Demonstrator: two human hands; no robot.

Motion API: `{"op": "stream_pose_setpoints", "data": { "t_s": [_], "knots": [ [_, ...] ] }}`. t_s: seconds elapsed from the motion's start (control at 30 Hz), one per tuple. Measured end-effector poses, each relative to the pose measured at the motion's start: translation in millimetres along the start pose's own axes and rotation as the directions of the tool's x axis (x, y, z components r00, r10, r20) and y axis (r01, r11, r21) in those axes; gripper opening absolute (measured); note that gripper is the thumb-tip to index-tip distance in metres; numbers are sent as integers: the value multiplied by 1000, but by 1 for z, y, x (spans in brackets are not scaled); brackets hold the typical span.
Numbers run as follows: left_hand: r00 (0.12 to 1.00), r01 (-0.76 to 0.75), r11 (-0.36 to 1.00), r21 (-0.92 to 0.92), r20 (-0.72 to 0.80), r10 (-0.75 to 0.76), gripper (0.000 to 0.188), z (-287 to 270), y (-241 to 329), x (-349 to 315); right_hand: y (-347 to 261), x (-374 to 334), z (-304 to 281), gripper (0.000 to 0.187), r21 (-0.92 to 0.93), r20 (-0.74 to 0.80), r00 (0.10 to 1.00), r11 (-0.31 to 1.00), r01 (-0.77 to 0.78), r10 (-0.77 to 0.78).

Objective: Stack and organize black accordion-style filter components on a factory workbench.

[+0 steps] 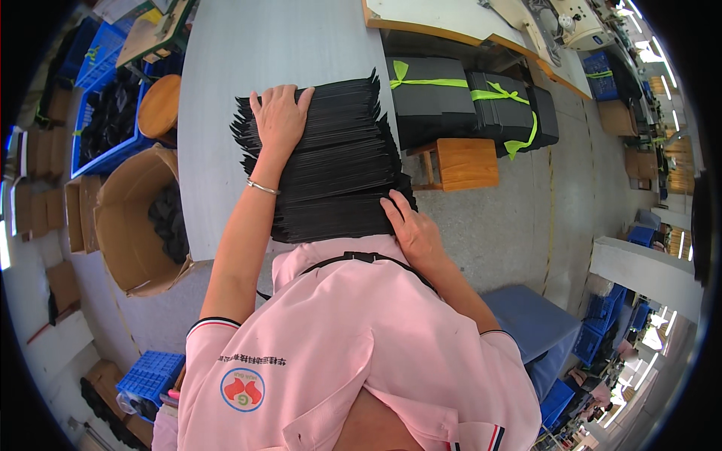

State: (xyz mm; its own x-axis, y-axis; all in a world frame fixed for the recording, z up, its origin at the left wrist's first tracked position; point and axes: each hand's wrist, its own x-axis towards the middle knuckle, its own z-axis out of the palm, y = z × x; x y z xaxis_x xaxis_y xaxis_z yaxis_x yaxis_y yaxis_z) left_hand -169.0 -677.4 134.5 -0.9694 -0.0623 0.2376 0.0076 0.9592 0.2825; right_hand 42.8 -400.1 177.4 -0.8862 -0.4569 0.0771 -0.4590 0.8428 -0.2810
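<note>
Stack (331, 161), black, left hand (282, 122) palm-down at far edge, right hand (418, 237) alongside

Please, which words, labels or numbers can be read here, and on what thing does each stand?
I copy no wording, only places:
Pink shirt: a dark line of writing, upside down, above a round badge with small lettering.
Blue crate at left: pale marks, too small to read.
Sewing machine: dark label, too small to read.
Black stack: no print visible.

Bright o/all, strip lights (665, 92) glaring far R, rim distorted.
</note>
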Motion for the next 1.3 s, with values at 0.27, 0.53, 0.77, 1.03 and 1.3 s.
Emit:
{"op": "stream_pose_setpoints", "data": {
  "t_s": [0.27, 0.53, 0.77, 1.03, 1.3],
  "knots": [
    [995, -41, 998, -41, -94, 37, 46, 4, -3, -2, 1, 3, -7, 52, -19, 14, 999, 999, 32, -31],
    [996, -37, 998, -51, -79, 33, 47, 2, -1, -1, -5, 14, -14, 80, -104, 146, 988, 994, -24, 39],
    [1000, 0, 1000, -4, -3, -1, 47, -1, 0, 0, -2, 19, -4, 90, -95, 228, 970, 994, -61, 81],
    [1000, -6, 1000, 1, -10, 6, 48, 0, 0, 1, -3, 15, -3, 79, -125, 143, 989, 992, -14, 32],
    [1000, -1, 1000, 4, 3, 1, 48, -1, 0, 2, -4, 11, -3, 68, -29, -11, 1000, 999, -20, 19]
  ]
}}
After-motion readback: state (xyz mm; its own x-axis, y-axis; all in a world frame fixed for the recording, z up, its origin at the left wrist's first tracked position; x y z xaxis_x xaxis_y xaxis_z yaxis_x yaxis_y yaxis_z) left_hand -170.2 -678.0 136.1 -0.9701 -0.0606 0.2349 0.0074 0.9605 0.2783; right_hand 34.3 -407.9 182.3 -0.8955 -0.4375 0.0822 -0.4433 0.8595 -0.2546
